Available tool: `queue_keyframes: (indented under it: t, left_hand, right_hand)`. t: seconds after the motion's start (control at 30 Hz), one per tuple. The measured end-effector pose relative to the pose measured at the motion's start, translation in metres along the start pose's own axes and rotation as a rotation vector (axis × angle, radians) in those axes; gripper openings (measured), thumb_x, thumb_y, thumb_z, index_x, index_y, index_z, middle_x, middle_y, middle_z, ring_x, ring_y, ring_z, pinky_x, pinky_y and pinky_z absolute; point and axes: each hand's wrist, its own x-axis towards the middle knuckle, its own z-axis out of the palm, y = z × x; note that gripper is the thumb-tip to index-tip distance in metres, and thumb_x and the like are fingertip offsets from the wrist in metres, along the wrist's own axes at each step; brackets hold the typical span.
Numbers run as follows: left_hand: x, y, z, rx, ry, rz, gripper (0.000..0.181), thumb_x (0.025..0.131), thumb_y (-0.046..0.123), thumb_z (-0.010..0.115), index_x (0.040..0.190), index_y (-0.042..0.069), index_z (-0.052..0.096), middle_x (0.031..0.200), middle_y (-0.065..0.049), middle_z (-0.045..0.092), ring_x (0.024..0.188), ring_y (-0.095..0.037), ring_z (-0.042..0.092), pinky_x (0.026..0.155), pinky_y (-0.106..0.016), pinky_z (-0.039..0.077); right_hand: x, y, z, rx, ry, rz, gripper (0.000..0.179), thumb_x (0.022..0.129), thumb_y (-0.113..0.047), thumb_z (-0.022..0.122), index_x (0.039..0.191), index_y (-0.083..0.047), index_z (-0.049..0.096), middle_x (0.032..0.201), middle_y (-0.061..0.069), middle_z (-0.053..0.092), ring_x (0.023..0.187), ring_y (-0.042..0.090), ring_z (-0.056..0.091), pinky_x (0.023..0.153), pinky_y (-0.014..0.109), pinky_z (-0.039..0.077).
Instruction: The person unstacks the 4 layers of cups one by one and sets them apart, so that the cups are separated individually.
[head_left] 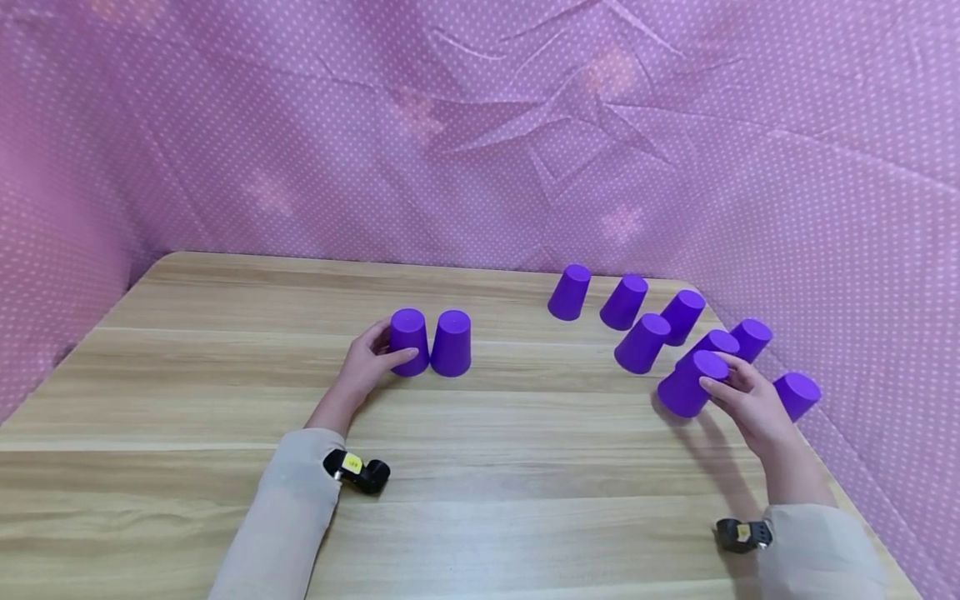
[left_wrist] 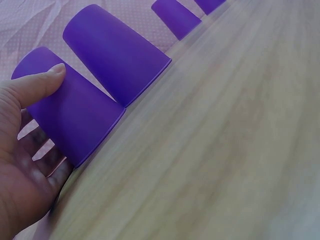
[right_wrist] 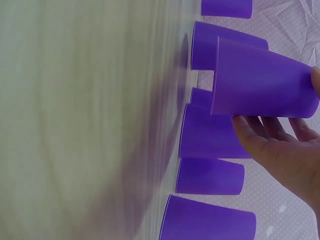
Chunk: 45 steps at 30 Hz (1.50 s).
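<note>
Near the middle of the table, my left hand (head_left: 365, 360) holds an upside-down purple cup (head_left: 408, 333), thumb on its near side and fingers round the back. That cup stands on the table, its base against a second upside-down purple cup (left_wrist: 115, 57) on its right. Over on the right side, my right hand (head_left: 757, 412) grips another upside-down purple cup (right_wrist: 262, 80) between thumb and fingers. Its rim is lifted a little off the tabletop, and a shadow falls below it. Part of the right hand's fingers is hidden behind the cup in the head view.
Several more upside-down purple cups stand around the right hand, among them a nearby cup (head_left: 642, 343), a far cup (head_left: 570, 293) and one beside the wrist (head_left: 798, 395). The wooden table (head_left: 480, 467) meets a pink dotted cloth (head_left: 480, 167) at the back and sides.
</note>
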Motion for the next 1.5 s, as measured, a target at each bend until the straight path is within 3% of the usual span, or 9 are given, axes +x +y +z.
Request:
queue_keyframes:
  t: [0.33,0.43,0.57,0.73,1.5]
  left_hand:
    - [0.000,0.000,0.000,-0.005,-0.002,-0.004,0.065,0.073,0.015,0.069,0.129,0.003,0.037,0.124,-0.018,0.041,0.115,-0.026,0.037,0.097,-0.033,0.028]
    - [0.001,0.000,-0.001,-0.012,-0.005,-0.004,0.066,0.073,0.015,0.069,0.129,0.003,0.037,0.125,-0.018,0.041,0.115,-0.026,0.036,0.097,-0.033,0.027]
    - [0.003,-0.001,-0.001,-0.016,-0.005,-0.009,0.066,0.073,0.016,0.069,0.129,0.004,0.037,0.125,-0.018,0.041,0.115,-0.026,0.036,0.097,-0.033,0.027]
    - [0.003,-0.001,-0.002,-0.012,-0.005,-0.010,0.066,0.073,0.016,0.069,0.129,0.004,0.037,0.124,-0.018,0.041,0.115,-0.026,0.036,0.097,-0.033,0.027]
    - [0.002,0.000,-0.001,-0.008,-0.014,-0.010,0.065,0.074,0.017,0.069,0.129,0.005,0.037,0.124,-0.017,0.041,0.115,-0.026,0.036,0.097,-0.033,0.027]
  right_hand:
    - [0.018,0.053,-0.059,-0.030,-0.026,0.009,0.043,0.080,-0.002,0.059,0.119,-0.013,0.047,0.107,-0.001,0.055,0.097,0.008,0.052,0.079,0.021,0.045]
    - [0.014,0.046,-0.053,-0.033,-0.039,-0.002,0.041,0.080,-0.001,0.059,0.117,-0.014,0.048,0.106,-0.002,0.055,0.095,0.008,0.053,0.078,0.021,0.045]
    - [0.003,0.020,-0.025,0.016,-0.096,-0.017,0.035,0.079,0.002,0.058,0.110,-0.013,0.051,0.101,-0.003,0.056,0.092,0.006,0.054,0.078,0.020,0.045]
    - [-0.003,0.005,-0.009,0.045,-0.112,0.013,0.036,0.081,0.012,0.048,0.106,-0.014,0.053,0.099,-0.004,0.056,0.090,0.005,0.054,0.077,0.018,0.044]
    - [-0.007,0.011,-0.015,0.078,-0.131,0.043,0.035,0.083,0.011,0.046,0.108,-0.014,0.051,0.097,-0.002,0.057,0.087,0.007,0.055,0.074,0.020,0.046]
